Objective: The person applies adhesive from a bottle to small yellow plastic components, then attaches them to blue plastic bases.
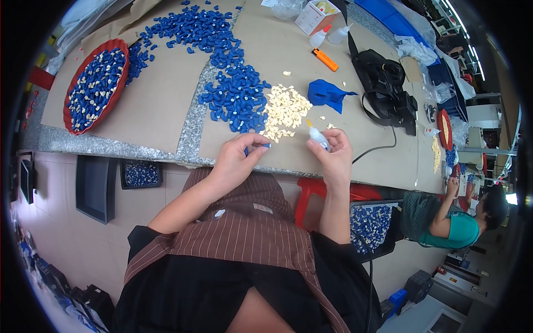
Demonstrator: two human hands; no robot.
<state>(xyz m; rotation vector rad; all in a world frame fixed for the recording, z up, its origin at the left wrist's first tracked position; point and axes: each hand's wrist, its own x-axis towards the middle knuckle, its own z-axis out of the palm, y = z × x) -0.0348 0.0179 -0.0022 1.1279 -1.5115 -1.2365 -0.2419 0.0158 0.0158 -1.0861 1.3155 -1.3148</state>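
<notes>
My left hand point(234, 158) pinches a small blue plastic piece point(267, 146) at the table's near edge, and the fingers hide most of it. In my right hand point(336, 159) is a small white glue bottle point(317, 136), its thin yellowish nozzle pointing up and away from me. The bottle and the blue piece are apart. Just beyond my hands lies a pile of small cream-coloured pieces point(286, 108). A heap of loose blue pieces point(236, 94) touches it on the left and stretches to the far side. A crumpled blue sheet point(328, 95) rests right of the cream pile.
A red scalloped basket point(121, 83) of blue and cream pieces stands at the left. Farther off are an orange lighter point(325, 59), two squeeze bottles, a box point(316, 18) and a black strapped device point(383, 83). A filled tray point(371, 225) sits below. Someone in green works at right.
</notes>
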